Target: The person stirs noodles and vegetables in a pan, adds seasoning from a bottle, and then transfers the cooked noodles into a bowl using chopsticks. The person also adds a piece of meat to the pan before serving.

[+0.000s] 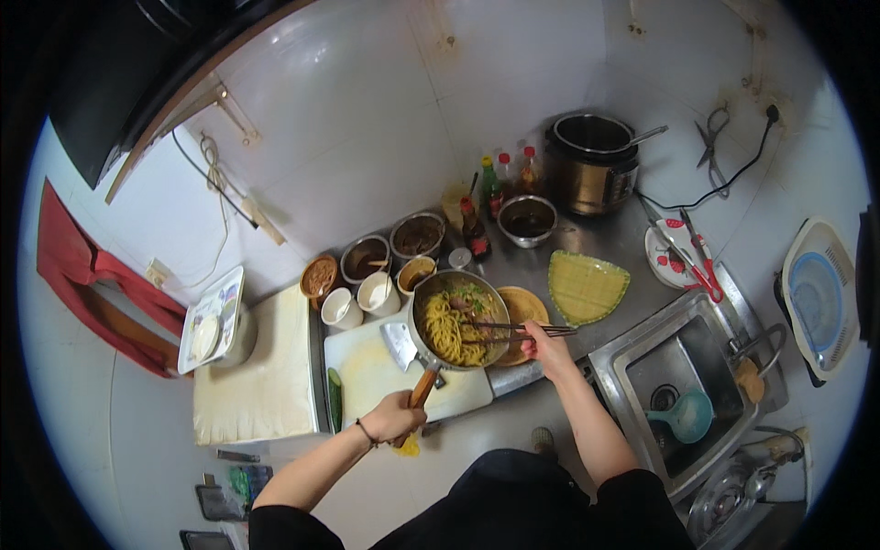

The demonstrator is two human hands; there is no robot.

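Observation:
My left hand (394, 417) grips the wooden handle (424, 387) of a metal saucepan (414, 330), which is held above the worktop. Yellow noodles (454, 328) with chopped greens (473, 294) and some reddish pieces fill the pan. In my right hand (546, 352) is a pair of dark chopsticks (512, 331), their tips in among the noodles. Under the pan's left side lies a cleaver (400, 346) on a white cutting board (364, 357); the pan hides part of it. A round wooden board (528, 302) shows behind the pan's right side.
Bowls and cups of seasonings (364, 258) stand behind the pan, near several sauce bottles (489, 185) and an electric pressure cooker (592, 172). A woven mat (588, 285) lies to the right, before a steel sink (619, 375) holding a teal ladle (687, 417). A cucumber (335, 399) rests at left.

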